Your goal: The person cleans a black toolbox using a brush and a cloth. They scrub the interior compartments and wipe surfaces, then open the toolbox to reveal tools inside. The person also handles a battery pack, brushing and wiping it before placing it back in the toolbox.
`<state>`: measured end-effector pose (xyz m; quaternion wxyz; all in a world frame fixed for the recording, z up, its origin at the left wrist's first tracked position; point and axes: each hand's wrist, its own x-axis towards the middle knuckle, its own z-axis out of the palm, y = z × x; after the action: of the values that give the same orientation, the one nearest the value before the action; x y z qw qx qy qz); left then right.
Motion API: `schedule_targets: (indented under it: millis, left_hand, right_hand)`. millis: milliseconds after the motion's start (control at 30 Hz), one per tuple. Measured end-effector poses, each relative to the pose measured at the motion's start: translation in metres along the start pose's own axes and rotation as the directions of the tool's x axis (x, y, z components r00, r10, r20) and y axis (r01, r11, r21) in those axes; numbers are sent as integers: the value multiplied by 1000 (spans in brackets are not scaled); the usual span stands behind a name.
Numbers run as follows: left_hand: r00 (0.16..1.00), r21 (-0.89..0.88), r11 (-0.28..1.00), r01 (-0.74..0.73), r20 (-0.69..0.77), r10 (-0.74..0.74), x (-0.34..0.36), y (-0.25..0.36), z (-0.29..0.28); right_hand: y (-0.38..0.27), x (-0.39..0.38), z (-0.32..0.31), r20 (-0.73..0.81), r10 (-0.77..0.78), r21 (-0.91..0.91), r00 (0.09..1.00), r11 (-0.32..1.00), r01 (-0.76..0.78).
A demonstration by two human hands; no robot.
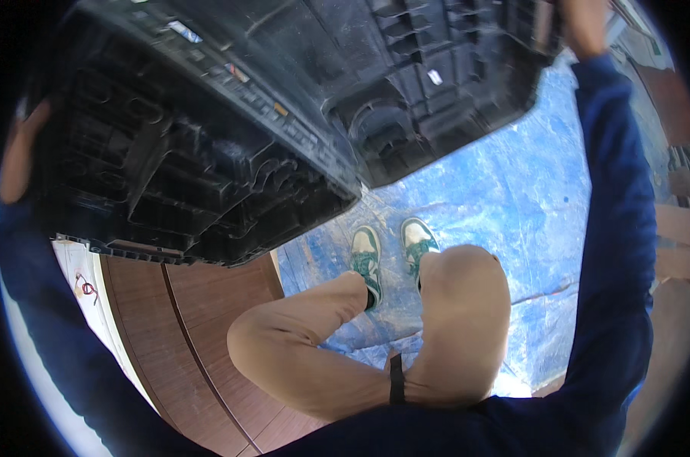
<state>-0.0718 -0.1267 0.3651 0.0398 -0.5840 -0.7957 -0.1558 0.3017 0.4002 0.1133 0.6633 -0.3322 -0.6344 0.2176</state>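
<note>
A large black moulded plastic case [238,160] hangs unfolded in front of me, its two halves meeting at a hinge line. Ribs, hollows and shaped recesses cover its inner faces, and a few small pale and orange bits or labels show there. My left hand [27,152] grips the outer edge of the left half, with its fingers partly hidden behind it. At the top right, my right hand [586,27] holds the outer edge of the right half. The upper border of the picture cuts off part of that hand. The case is tilted and raised above the floor.
Below lies a blue, scuffed floor covering [543,183], with my green and white shoes [366,247] on it. A brown wood-grain cabinet or panel [200,305] stands at the left. Cardboard-like brown pieces [674,236] are along the right edge.
</note>
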Motion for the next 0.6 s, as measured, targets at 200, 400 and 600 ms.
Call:
schedule_targets:
  millis: [200,400,600]
  left_hand:
    - [984,-104,979,174,44,-170,21,86,87]
    - [983,-18,983,183,-23,-183,5,119,98]
    - [980,-9,981,195,50,-195,28,128,101]
  right_hand:
    - [63,-80,-55,157,-126,-173,979,973,153]
    - [-30,-296,-153,788,457,-334,412,880,-338]
    - [-22,-322,-51,843,105,-201,527,971,128]
